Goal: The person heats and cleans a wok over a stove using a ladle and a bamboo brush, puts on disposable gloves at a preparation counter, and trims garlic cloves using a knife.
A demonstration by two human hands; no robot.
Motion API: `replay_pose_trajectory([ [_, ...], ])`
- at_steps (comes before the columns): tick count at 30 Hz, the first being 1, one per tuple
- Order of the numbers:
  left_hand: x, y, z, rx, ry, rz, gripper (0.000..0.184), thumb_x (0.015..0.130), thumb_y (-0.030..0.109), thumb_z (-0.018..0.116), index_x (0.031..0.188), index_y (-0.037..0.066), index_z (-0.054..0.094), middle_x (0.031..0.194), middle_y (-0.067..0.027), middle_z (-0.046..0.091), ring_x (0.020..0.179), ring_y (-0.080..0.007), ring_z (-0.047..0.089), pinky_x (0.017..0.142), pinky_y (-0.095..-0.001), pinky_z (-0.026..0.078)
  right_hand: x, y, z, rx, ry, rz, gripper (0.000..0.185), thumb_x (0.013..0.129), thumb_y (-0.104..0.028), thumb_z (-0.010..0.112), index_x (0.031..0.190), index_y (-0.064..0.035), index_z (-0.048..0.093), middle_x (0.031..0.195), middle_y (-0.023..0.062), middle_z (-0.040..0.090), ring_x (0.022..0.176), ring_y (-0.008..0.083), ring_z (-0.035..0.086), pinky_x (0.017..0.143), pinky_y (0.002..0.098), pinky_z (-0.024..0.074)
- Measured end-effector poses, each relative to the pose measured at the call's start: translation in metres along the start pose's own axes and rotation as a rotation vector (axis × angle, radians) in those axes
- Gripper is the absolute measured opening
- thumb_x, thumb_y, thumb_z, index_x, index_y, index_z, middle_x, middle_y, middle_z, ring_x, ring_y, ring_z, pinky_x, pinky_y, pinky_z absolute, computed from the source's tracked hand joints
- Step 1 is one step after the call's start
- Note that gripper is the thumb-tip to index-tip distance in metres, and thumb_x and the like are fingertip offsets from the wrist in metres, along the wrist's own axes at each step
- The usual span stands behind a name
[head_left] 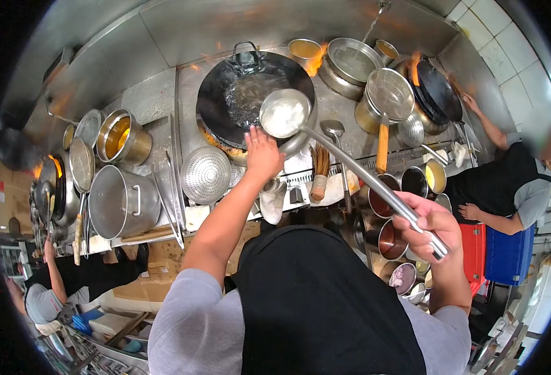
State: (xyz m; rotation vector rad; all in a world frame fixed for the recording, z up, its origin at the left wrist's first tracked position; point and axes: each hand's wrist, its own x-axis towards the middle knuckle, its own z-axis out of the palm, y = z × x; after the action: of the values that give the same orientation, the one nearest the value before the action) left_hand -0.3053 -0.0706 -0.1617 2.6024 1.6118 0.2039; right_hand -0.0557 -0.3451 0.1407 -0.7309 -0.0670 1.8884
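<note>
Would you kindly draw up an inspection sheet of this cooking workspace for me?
Surface: metal stove top, crowded with cookware.
Job's things: black wok with liquid inside; ladle, its bowl over the wok's right side, something pale in it.
Clutter: perforated skimmer, bristled brush and large grey pot nearby.
Grips: left hand open at the wok's near rim, contact unclear; right hand closed on the ladle's handle.
Cables: nothing seen.
Surroundings: left co-worker, right co-worker; orange flame beyond the wok.

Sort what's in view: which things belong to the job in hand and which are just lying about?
Seemingly in use: ladle, in the right hand; wok beneath its bowl, left hand at the near rim.
Apparently just lying about: perforated strainer; stiff brush; large pot.
</note>
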Motion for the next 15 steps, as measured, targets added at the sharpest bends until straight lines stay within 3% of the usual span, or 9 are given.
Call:
replay_pose_trajectory([
  [1, -0.006, 0.002, 0.003, 0.002, 0.080, 0.056, 0.064, 0.097, 0.038, 0.065, 0.138, -0.010, 0.057, 0.150, -0.0299, 0.051, 0.149, -0.0453, 0.037, 0.125, -0.0568, 0.026, 0.008, 0.003, -0.001, 0.005, 0.005, 0.032, 0.077, 0.089, 0.003, 0.055, 0.159, 0.0057, 0.023, 0.107, 0.0231, 0.054, 0.060, 0.0131, 0.053, 0.045, 0.0254, 0.0475],
  [3, -0.016, 0.000, 0.012, -0.171, 0.085, 0.061, 0.057, 0.098, 0.035, 0.064, 0.138, -0.006, 0.059, 0.141, -0.0258, 0.055, 0.140, -0.0426, 0.044, 0.118, -0.0547, 0.032, 0.036, 0.006, -0.008, 0.036, -0.070, 0.123, 0.067, 0.093, 0.000, 0.057, 0.154, 0.0033, 0.030, 0.107, 0.0171, 0.053, 0.065, 0.0134, 0.055, 0.048, 0.0267, 0.0525],
  [5, -0.019, -0.011, 0.042, -0.299, 0.282, 0.146, 0.039, 0.101, 0.024, 0.060, 0.131, 0.000, 0.065, 0.117, -0.0172, 0.063, 0.115, -0.0378, 0.055, 0.101, -0.0512, 0.043, 0.077, 0.014, -0.029, 0.082, -0.049, 0.143, 0.034, 0.095, 0.000, 0.057, 0.126, 0.0029, 0.043, 0.100, 0.0125, 0.054, 0.061, 0.0126, 0.053, 0.048, 0.0265, 0.0535],
  [6, -0.016, -0.014, 0.033, -0.391, 0.259, 0.144, 0.032, 0.101, 0.023, 0.060, 0.121, 0.001, 0.071, 0.107, -0.0164, 0.066, 0.108, -0.0370, 0.060, 0.101, -0.0502, 0.045, 0.106, 0.018, -0.044, 0.020, -0.043, 0.108, 0.027, 0.095, 0.001, 0.056, 0.119, 0.0020, 0.043, 0.094, 0.0109, 0.055, 0.057, 0.0121, 0.051, 0.046, 0.0254, 0.0509],
  [7, -0.010, -0.019, 0.029, -0.407, 0.238, 0.159, 0.029, 0.099, 0.024, 0.062, 0.116, 0.003, 0.074, 0.102, -0.0165, 0.069, 0.105, -0.0370, 0.063, 0.096, -0.0503, 0.047, 0.139, 0.017, -0.065, 0.160, -0.050, 0.235, 0.034, 0.094, 0.002, 0.054, 0.126, 0.0041, 0.043, 0.091, 0.0094, 0.055, 0.055, 0.0108, 0.049, 0.043, 0.0245, 0.0476],
  [10, 0.003, -0.029, 0.048, -0.619, 0.296, 0.183, 0.020, 0.095, 0.021, 0.069, 0.099, 0.004, 0.077, 0.092, -0.0164, 0.073, 0.098, -0.0361, 0.068, 0.091, -0.0498, 0.051, 0.221, 0.037, -0.112, -0.346, 0.090, 0.021, 0.064, 0.092, 0.005, 0.059, 0.153, -0.0084, 0.043, 0.082, 0.0059, 0.058, 0.056, 0.0134, 0.051, 0.047, 0.0312, 0.0455],
  [12, -0.006, -0.030, 0.036, -0.822, 0.310, 0.127, 0.016, 0.090, 0.013, 0.073, 0.102, 0.002, 0.074, 0.104, -0.0181, 0.073, 0.104, -0.0382, 0.067, 0.095, -0.0495, 0.051, 0.262, 0.081, -0.148, -1.213, 0.242, -0.323, 0.073, 0.092, 0.001, 0.059, 0.161, -0.0065, 0.037, 0.081, 0.0104, 0.062, 0.059, 0.0153, 0.057, 0.050, 0.0334, 0.0483],
  [14, -0.030, -0.029, 0.027, -0.684, 0.512, 0.198, 0.026, 0.092, 0.010, 0.073, 0.116, 0.002, 0.070, 0.120, -0.0194, 0.070, 0.118, -0.0408, 0.062, 0.103, -0.0474, 0.049, 0.268, 0.123, -0.163, -1.665, 0.325, -0.776, 0.076, 0.092, -0.002, 0.059, 0.163, -0.0052, 0.033, 0.081, 0.0138, 0.065, 0.061, 0.0171, 0.062, 0.051, 0.0355, 0.0497],
  [15, -0.045, -0.026, 0.026, -0.630, 0.559, 0.134, 0.034, 0.091, 0.012, 0.074, 0.122, 0.000, 0.066, 0.126, -0.0205, 0.067, 0.121, -0.0415, 0.060, 0.106, -0.0475, 0.047, 0.261, 0.143, -0.160, -1.612, 0.320, -0.853, 0.072, 0.092, -0.002, 0.058, 0.161, -0.0043, 0.036, 0.079, 0.0122, 0.063, 0.061, 0.0185, 0.063, 0.049, 0.0368, 0.0492],
])
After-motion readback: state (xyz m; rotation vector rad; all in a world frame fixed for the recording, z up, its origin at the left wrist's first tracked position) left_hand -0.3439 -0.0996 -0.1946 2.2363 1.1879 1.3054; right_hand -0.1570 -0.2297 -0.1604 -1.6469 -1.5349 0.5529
